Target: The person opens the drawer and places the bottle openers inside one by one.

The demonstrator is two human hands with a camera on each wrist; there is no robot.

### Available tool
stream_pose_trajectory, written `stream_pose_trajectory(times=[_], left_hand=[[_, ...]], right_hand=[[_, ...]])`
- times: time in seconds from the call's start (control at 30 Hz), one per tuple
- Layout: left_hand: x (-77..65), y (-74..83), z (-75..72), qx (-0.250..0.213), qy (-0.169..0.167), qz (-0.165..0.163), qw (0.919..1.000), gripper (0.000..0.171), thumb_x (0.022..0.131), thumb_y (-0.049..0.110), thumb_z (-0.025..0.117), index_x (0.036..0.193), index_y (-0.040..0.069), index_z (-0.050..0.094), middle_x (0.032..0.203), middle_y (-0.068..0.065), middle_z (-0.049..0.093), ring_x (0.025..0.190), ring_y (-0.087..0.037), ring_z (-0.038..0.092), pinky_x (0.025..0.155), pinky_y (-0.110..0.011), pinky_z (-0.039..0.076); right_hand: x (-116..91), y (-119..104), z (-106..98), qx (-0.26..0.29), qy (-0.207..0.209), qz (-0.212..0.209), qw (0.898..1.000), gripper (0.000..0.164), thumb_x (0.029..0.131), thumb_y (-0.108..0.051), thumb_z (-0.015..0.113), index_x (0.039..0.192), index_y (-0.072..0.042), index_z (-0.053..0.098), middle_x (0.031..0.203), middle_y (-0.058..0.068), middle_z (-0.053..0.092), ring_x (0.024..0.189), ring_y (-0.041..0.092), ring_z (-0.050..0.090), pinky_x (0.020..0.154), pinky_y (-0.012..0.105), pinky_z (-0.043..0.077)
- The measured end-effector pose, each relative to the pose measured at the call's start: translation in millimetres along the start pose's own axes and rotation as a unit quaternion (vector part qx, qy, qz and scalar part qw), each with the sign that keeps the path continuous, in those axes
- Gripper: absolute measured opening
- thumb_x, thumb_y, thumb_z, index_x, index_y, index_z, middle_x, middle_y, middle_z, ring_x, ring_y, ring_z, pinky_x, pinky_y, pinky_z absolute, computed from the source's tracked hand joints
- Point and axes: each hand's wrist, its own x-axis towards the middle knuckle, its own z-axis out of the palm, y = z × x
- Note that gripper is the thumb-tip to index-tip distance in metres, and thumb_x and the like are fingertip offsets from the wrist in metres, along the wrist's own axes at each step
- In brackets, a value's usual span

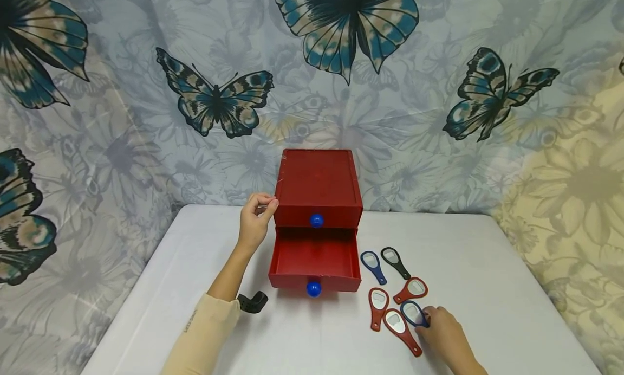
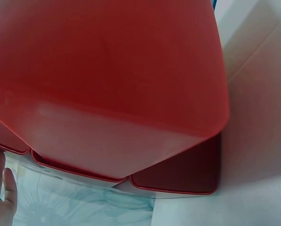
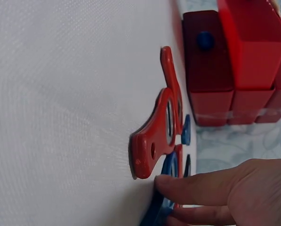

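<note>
A red two-drawer cabinet (image 1: 319,180) stands at the table's middle. Its upper drawer is closed, while the lower drawer (image 1: 314,256) is pulled out with a bare inside. My left hand (image 1: 257,218) has its fingertips at the cabinet's left side; in the left wrist view its fingers reach out fairly straight. My right hand (image 1: 444,331) pinches the handle of a blue magnifying glass (image 1: 413,313) low over the table. Close around it lie three red magnifying glasses (image 1: 403,330), another blue magnifying glass (image 1: 372,264) and a black magnifying glass (image 1: 396,261).
Blue round knobs (image 1: 314,289) stick out from the drawer fronts. A small black curved object (image 1: 253,302) lies beside the left forearm. Behind the white table (image 1: 302,342) hangs a butterfly-print cloth (image 1: 214,163).
</note>
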Motion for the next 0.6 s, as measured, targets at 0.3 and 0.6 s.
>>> stream_pose_trajectory(times=[0.3,0.6], left_hand=[[0.4,2.8,0.8,-0.010,0.002,-0.003,0.9999,0.013,0.090,-0.005,0.062,0.088,-0.017,0.057,0.094,0.009,0.055,0.089,0.008,0.054,0.074,-0.013,0.045],[0.3,0.4,-0.4,-0.013,-0.001,-0.017,0.9998,0.014,0.090,-0.005,0.062,0.089,-0.018,0.057,0.095,0.005,0.055,0.090,0.006,0.055,0.075,-0.012,0.047]], right_hand=[[-4,1,-6,-0.007,-0.026,0.014,1.000,0.036,0.076,-0.007,0.078,0.100,0.017,0.064,0.078,0.012,0.061,0.071,0.020,0.058,0.067,0.044,0.054],[-4,10,-4,0.042,0.001,0.003,0.999,0.037,0.070,-0.009,0.079,0.097,0.014,0.066,0.074,0.005,0.062,0.070,0.018,0.055,0.066,0.040,0.051]])
